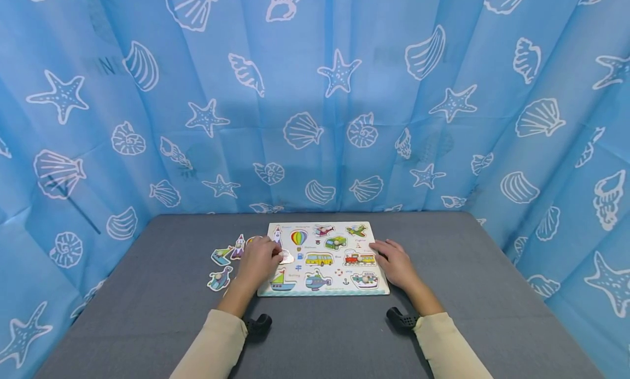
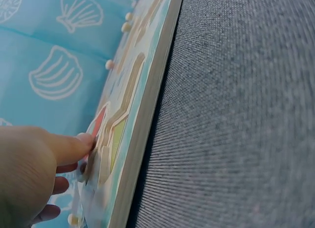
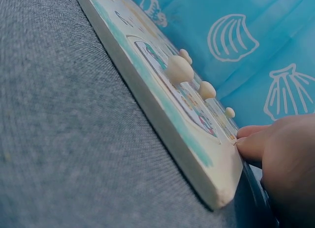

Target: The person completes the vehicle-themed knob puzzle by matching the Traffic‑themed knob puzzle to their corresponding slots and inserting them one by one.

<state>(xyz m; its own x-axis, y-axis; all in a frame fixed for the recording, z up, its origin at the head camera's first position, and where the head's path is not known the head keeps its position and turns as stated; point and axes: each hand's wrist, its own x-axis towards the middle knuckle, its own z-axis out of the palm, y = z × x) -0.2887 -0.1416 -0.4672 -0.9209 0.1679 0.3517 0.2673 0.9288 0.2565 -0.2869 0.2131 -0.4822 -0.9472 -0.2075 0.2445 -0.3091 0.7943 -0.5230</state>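
Observation:
A wooden peg puzzle board (image 1: 325, 293) with vehicle pictures lies flat on the table. Over its left side, my left hand (image 1: 257, 263) pinches a small puzzle piece (image 1: 285, 257) between thumb and fingers. In the left wrist view that puzzle piece (image 2: 100, 120) shows a reddish patch and tilts close over the board, its picture mostly hidden. My right hand (image 1: 395, 263) touches the board's right edge with fingers nearly straight. Near it, a ship piece (image 1: 365, 280) and a train piece (image 1: 359, 258) sit in their recesses, knobs up.
Loose pieces lie left of the board: a sailboat (image 1: 222, 255), a rocket (image 1: 238, 247) and a blue submarine-like piece (image 1: 219, 279). Others are partly hidden behind my left hand. A grey cloth (image 1: 325, 340) covers the table, and a blue shell-print curtain (image 1: 315, 165) hangs behind.

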